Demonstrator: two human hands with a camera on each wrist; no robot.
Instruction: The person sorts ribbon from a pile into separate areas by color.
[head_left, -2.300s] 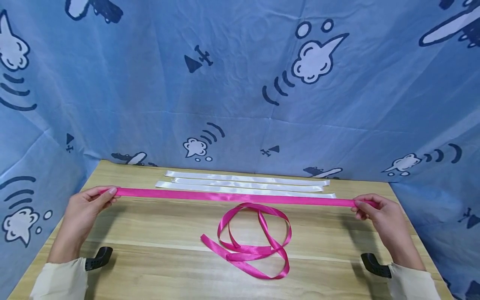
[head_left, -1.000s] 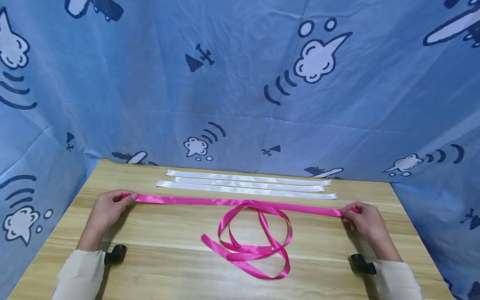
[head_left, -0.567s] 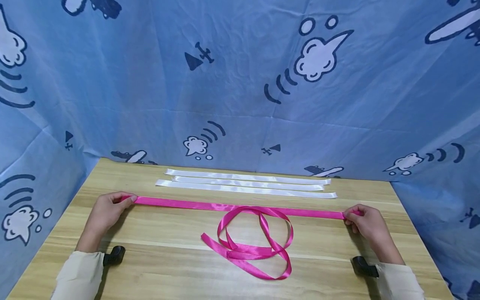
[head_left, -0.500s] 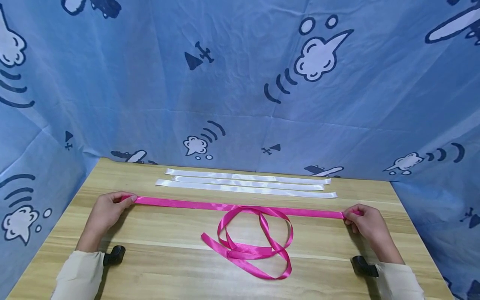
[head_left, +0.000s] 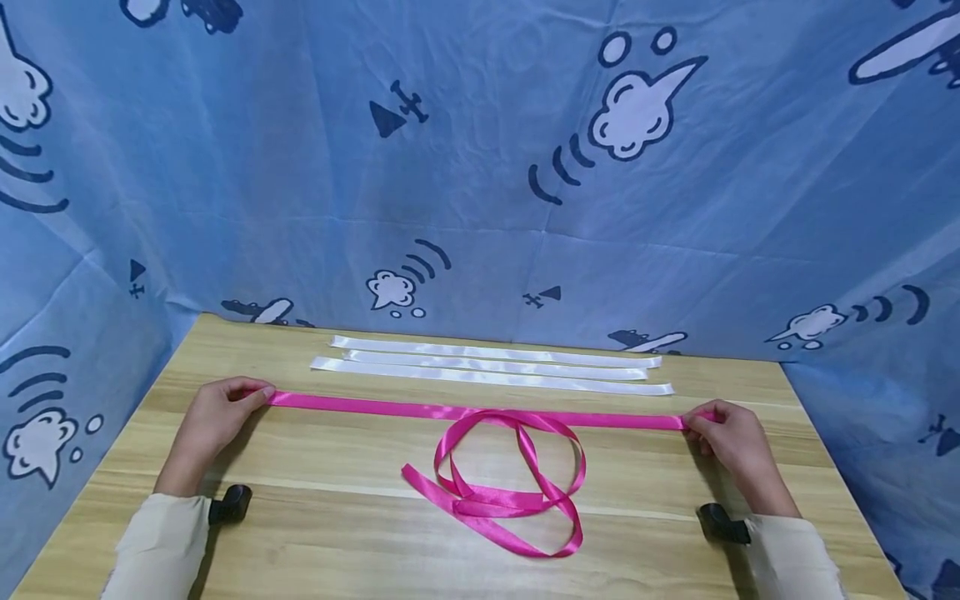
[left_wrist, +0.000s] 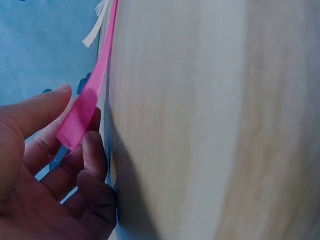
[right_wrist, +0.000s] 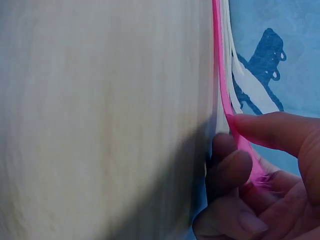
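A pink satin ribbon (head_left: 337, 402) stretches sideways in front of me in the head view, nearly straight. Its left end is in my left hand (head_left: 221, 421), between thumb and fingers; in the left wrist view the frayed-looking end (left_wrist: 72, 131) lies across the fingers by the thumb tip. My right hand (head_left: 731, 437) pinches the other end, and a bit of pink shows past the thumb in the right wrist view (right_wrist: 257, 172). A second pink ribbon (head_left: 517, 502) lies in loose loops at mid table, its far loop overlapping the stretched one in this view.
Three white ribbon strips (head_left: 491, 380) lie side by side toward the back of the wooden table (head_left: 322, 533). Blue printed cloth (head_left: 480, 167) hangs behind the table and along both sides. A black wrist camera mount (head_left: 231, 505) juts inward from each sleeve.
Since the oldest frame, both hands have come inward and nearer to me, lowering the stretched ribbon away from the white strips. In the last half second, my right hand shifts slightly inward and away from me.
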